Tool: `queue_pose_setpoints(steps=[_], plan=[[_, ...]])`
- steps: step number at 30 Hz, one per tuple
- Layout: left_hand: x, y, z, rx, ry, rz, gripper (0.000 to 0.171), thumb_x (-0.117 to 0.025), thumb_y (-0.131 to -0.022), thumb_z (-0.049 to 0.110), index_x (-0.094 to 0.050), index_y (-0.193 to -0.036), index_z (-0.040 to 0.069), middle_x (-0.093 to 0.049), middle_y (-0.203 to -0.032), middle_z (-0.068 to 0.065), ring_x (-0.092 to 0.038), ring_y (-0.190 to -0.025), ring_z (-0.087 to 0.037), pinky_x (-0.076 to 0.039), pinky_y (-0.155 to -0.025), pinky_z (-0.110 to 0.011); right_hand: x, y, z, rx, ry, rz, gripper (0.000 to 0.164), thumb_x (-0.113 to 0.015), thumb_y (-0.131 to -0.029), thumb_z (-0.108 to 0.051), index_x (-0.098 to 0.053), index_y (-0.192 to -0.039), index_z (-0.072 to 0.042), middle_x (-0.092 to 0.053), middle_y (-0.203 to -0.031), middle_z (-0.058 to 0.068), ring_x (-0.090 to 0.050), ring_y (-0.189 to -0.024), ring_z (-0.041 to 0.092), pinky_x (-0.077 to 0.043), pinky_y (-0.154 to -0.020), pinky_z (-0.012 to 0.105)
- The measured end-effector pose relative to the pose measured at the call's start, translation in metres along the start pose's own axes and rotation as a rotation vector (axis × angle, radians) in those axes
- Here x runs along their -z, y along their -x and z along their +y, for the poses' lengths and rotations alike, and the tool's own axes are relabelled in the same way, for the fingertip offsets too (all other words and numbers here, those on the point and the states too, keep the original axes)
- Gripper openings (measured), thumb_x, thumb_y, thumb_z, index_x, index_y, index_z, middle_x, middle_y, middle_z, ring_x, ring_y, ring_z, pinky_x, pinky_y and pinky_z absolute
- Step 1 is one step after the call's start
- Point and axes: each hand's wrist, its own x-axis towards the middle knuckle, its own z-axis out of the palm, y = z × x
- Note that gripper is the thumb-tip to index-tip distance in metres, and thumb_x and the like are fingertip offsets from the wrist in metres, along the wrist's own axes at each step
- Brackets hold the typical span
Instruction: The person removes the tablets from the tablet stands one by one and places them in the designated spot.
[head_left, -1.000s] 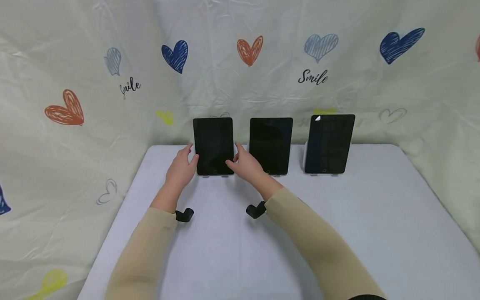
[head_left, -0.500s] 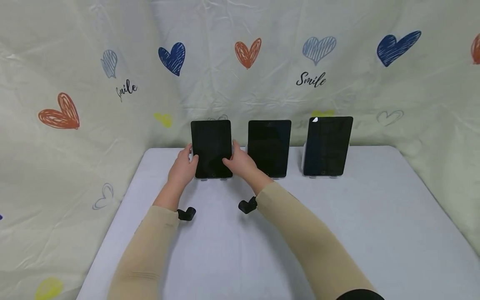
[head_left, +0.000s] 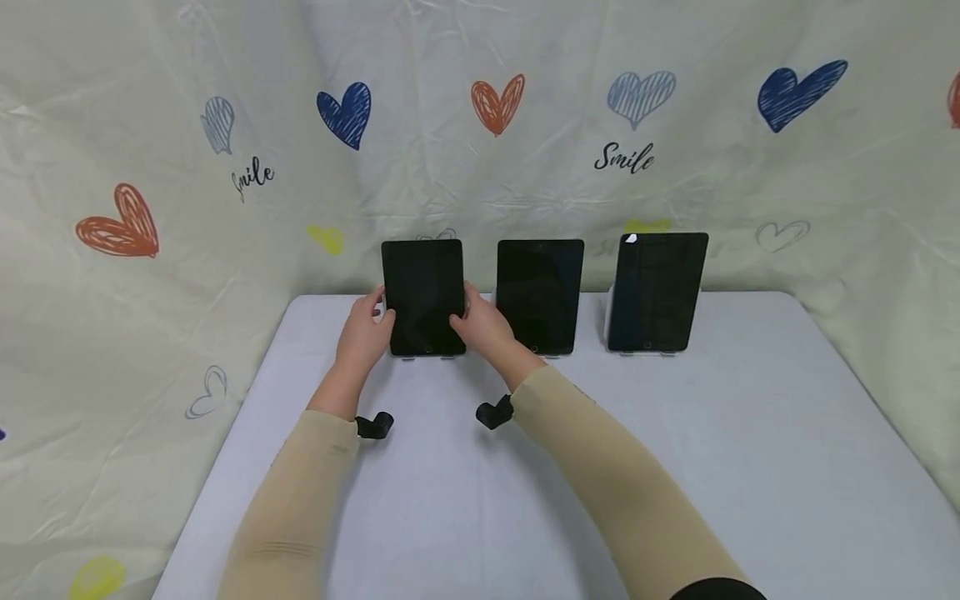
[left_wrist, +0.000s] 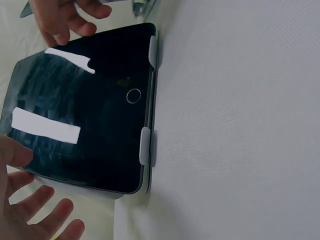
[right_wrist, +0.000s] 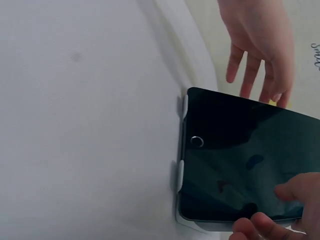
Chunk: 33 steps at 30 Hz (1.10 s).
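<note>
A black tablet [head_left: 423, 300] stands leaning back at the left of a row of three, its lower edge behind two pale lips [left_wrist: 145, 145] of a stand. My left hand [head_left: 363, 333] is at its left edge, thumb over the screen side and index finger just beyond the rim; the other fingers are spread, as the left wrist view shows. At the opposite edge, my right hand [head_left: 483, 325] grips the tablet with the thumb [right_wrist: 295, 190] over the screen and the fingers curled around the side. The round home button [right_wrist: 197, 141] faces me.
A second tablet [head_left: 540, 292] stands close to the right of my right hand, and a third [head_left: 656, 292] farther right, each on a stand. Beneath them is a white-covered table [head_left: 750, 433]. A curtain with printed hearts [head_left: 555, 192] hangs behind.
My right hand has shifted slightly left and drawn in around the tablet's right edge. The left hand has come closer to the left edge. The tablet stays on its stand.
</note>
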Motion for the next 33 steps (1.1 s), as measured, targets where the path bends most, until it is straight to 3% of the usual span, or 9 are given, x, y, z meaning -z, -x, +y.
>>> queue_pose_setpoints(steps=[5,14,21,33], plan=[[0.000,0.003,-0.005,0.005,0.071,0.058,0.053,-0.051,-0.101,0.029,-0.040,-0.153,0.024,-0.042,-0.149,-0.006,-0.043,-0.133,-0.027,-0.041,-0.106,-0.048,-0.003,0.004,0.003,0.032,-0.011,0.052,0.067,-0.057,-0.101,-0.026,-0.023,-0.159,-0.021,-0.058,-0.081,0.004,-0.052,-0.067,0.020,-0.043,-0.059,0.032],[0.001,0.009,-0.011,-0.063,0.074,0.166,0.045,-0.059,-0.100,0.020,-0.054,-0.144,0.019,-0.052,-0.137,-0.009,-0.044,-0.133,-0.029,-0.036,-0.110,-0.045,-0.007,0.013,0.003,0.076,0.011,0.168,0.054,-0.058,-0.101,-0.025,-0.039,-0.151,-0.018,-0.058,-0.115,0.004,-0.055,-0.075,0.019,-0.049,-0.064,0.031],[-0.002,0.010,-0.011,-0.077,0.096,0.183,0.043,-0.061,-0.100,0.021,-0.055,-0.142,0.018,-0.064,-0.121,-0.006,-0.053,-0.118,-0.026,-0.042,-0.103,-0.046,-0.007,0.010,0.004,0.068,0.022,0.194,0.045,-0.056,-0.103,-0.028,-0.044,-0.145,-0.019,-0.065,-0.112,0.002,-0.056,-0.067,0.018,-0.049,-0.060,0.029],[-0.006,0.011,-0.014,-0.064,0.174,0.224,0.040,-0.063,-0.099,0.020,-0.058,-0.138,0.019,-0.067,-0.115,-0.006,-0.062,-0.109,-0.023,-0.049,-0.094,-0.041,-0.008,0.009,0.005,0.078,0.000,0.228,0.038,-0.055,-0.103,-0.029,-0.047,-0.140,-0.020,-0.068,-0.111,0.003,-0.058,-0.070,0.018,-0.051,-0.063,0.029]])
